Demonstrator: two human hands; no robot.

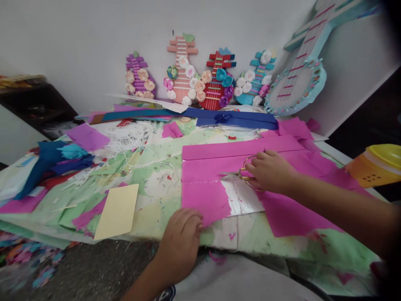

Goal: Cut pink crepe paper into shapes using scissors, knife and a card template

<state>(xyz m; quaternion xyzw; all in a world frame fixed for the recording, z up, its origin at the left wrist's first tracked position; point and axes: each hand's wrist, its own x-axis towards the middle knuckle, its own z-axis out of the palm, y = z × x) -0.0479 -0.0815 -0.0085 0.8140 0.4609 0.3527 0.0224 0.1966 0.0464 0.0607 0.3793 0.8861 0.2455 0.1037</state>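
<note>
Right hand [272, 170] closes around the gold-coloured handles of a pair of scissors [231, 175], fingers bunched, knuckles up, wrist fairly straight. Its forearm slants in from the lower right and passes above loose pink sheets [296, 209]. The scissors point left over a pink paper panel [200, 169], just beyond a glossy white patch [246, 198] left bare along its near side. The panel itself lies flat on the near part of the paint-stained table cover [159, 184], directly before the worker.

Left hand [181, 238] rests at the near left corner of the panel, back upward, fingers held together and curled at the edge; its forearm rises from the bottom of the view. Whether the thumb pinches the paper from below, I cannot tell.

Points hard to verify: the fingers of the right hand hide much of the handle loops, and the thumb's position is unclear. The blades are slightly blurred, so how far they stand apart cannot be judged. Dark blur swallows the right elbow. An orange container [360, 173] with a yellow lid [387, 154] is cut off at the right edge, and the big pale-blue guitar shape [297, 77] loses its top to the upper border.
</note>
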